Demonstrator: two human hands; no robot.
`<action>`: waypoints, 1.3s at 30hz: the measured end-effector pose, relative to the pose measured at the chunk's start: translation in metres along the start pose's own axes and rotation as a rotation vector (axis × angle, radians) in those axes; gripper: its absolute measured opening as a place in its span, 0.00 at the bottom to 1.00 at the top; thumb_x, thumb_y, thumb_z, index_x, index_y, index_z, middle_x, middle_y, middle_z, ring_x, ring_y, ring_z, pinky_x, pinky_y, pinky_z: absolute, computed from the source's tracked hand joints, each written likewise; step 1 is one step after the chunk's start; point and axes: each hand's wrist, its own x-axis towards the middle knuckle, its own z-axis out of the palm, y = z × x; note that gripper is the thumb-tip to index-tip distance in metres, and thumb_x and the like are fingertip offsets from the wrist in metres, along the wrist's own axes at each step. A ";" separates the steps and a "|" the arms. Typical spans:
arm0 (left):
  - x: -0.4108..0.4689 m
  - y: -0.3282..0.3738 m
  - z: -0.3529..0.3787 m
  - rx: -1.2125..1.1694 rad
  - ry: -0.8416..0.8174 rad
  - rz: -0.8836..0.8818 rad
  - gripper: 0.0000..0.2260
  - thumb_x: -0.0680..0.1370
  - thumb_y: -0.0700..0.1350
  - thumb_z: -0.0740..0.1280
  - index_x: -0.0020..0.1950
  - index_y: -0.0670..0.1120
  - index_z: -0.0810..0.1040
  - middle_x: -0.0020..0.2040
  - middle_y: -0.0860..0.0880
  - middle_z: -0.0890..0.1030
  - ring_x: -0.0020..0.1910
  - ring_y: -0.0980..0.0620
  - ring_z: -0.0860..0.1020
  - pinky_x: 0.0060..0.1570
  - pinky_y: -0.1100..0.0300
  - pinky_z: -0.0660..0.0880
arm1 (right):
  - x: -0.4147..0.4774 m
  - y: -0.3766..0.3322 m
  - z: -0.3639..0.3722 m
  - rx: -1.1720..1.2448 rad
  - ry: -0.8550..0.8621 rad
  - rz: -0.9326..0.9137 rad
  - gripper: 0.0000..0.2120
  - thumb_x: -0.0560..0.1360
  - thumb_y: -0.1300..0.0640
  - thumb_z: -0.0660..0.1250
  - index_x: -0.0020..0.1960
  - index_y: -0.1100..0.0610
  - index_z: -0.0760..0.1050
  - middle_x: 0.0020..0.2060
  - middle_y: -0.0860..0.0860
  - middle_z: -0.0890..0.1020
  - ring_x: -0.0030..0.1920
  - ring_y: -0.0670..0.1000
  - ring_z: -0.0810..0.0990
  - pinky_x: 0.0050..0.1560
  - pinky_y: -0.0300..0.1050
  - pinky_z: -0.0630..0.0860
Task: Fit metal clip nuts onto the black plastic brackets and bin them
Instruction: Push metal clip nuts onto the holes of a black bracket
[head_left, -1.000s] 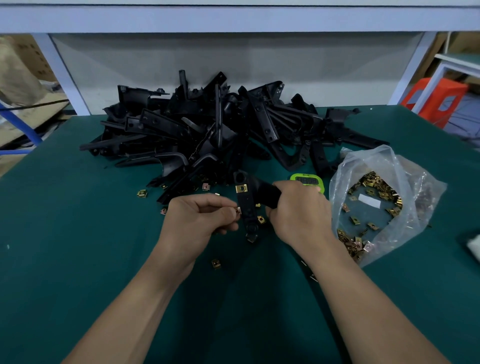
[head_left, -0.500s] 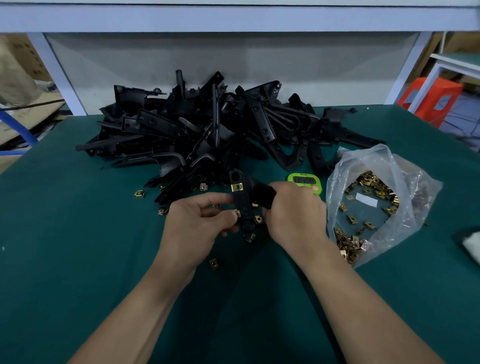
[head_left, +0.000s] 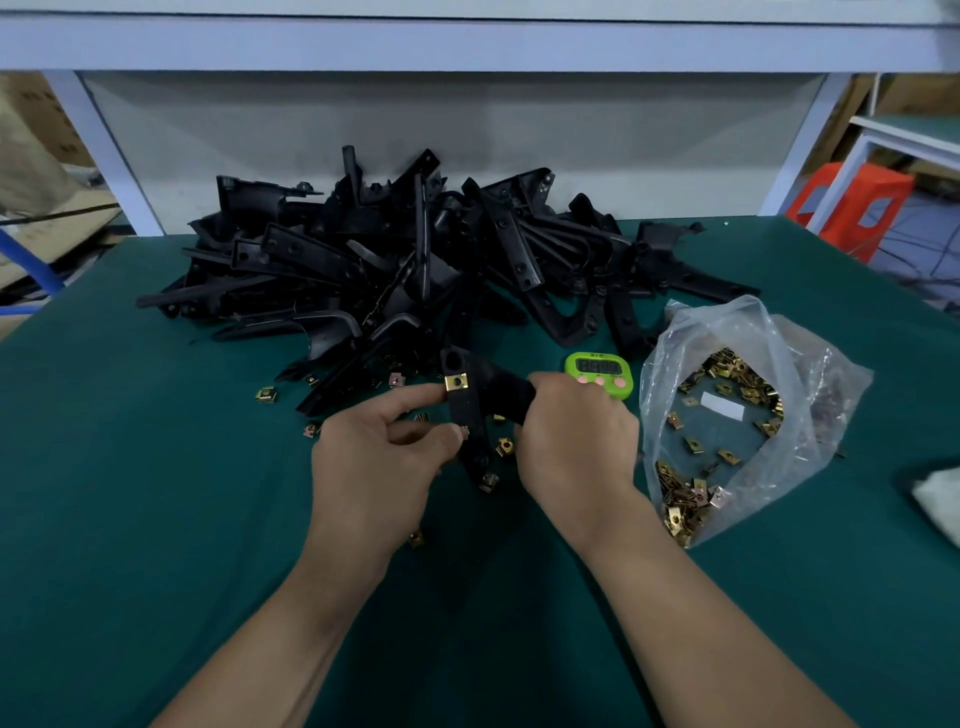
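Observation:
My right hand (head_left: 574, 444) grips a black plastic bracket (head_left: 467, 410) by its right arm, holding it just above the green table. A gold clip nut (head_left: 457, 382) sits on the bracket's upper end. My left hand (head_left: 379, 457) pinches a second clip nut (head_left: 464, 431) against the bracket's left edge, with the index finger reaching up beside the fitted nut. A large heap of black brackets (head_left: 405, 265) lies behind my hands. Loose clip nuts (head_left: 266, 395) are scattered on the table around them.
A clear plastic bag (head_left: 737, 415) holding several clip nuts lies open at the right. A green timer (head_left: 600, 371) sits between the bag and my right hand. A white object (head_left: 940, 499) pokes in at the far right edge. An orange stool (head_left: 852, 208) stands beyond the table.
The left index finger has straightened upward toward the fitted nut, while the thumb keeps a nut against the bracket. The right hand holds the bracket almost in the same place.

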 end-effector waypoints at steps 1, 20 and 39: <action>-0.001 0.001 0.001 0.040 0.019 0.006 0.17 0.70 0.48 0.76 0.46 0.73 0.82 0.38 0.57 0.87 0.36 0.56 0.84 0.44 0.56 0.81 | 0.000 0.001 0.002 0.011 -0.002 0.013 0.12 0.72 0.57 0.72 0.39 0.49 0.68 0.28 0.43 0.66 0.28 0.48 0.63 0.27 0.41 0.55; -0.019 -0.004 0.021 0.494 0.088 0.220 0.17 0.77 0.58 0.67 0.33 0.51 0.71 0.26 0.53 0.74 0.28 0.54 0.74 0.30 0.62 0.69 | -0.004 -0.006 0.005 0.204 -0.053 0.074 0.08 0.73 0.52 0.69 0.39 0.50 0.71 0.33 0.47 0.77 0.32 0.54 0.71 0.36 0.47 0.65; -0.018 -0.007 0.015 0.532 -0.002 0.321 0.08 0.80 0.53 0.60 0.44 0.50 0.69 0.27 0.55 0.73 0.28 0.53 0.74 0.29 0.62 0.64 | -0.006 -0.008 0.001 0.174 -0.072 0.027 0.09 0.73 0.54 0.70 0.40 0.49 0.69 0.31 0.46 0.74 0.33 0.54 0.73 0.30 0.45 0.60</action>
